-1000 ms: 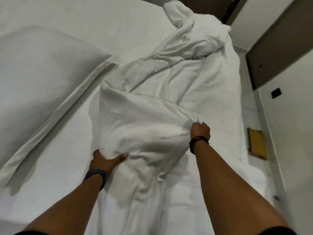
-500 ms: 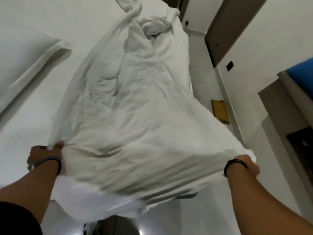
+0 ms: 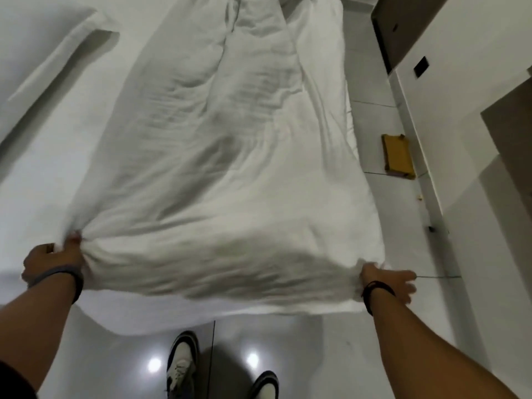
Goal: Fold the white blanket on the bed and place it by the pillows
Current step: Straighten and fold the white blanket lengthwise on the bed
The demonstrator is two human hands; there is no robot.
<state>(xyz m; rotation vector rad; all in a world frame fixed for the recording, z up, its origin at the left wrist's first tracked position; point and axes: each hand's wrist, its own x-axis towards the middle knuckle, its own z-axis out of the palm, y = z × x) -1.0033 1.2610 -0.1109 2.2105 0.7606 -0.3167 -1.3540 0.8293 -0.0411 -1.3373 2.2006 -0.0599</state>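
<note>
The white blanket (image 3: 230, 168) stretches lengthwise down the bed (image 3: 34, 197) from the near edge to the far end, its near part lifted and pulled wide. My left hand (image 3: 54, 262) grips the near left corner. My right hand (image 3: 385, 282) grips the near right corner, past the bed's right side. A white pillow (image 3: 43, 53) lies at the upper left of the bed, apart from the blanket. The blanket's far end is bunched and cut off by the top of the view.
Glossy tiled floor (image 3: 374, 355) runs along the bed's right side and near edge, where my two shoes (image 3: 182, 367) stand. A yellow flat object (image 3: 398, 156) lies on the floor by the white wall (image 3: 475, 139). Dark wood panels stand at the right.
My hands pulled the blanket's near edge back off the bed and apart, spreading it wide. I stepped back; my shoes and the floor came into view.
</note>
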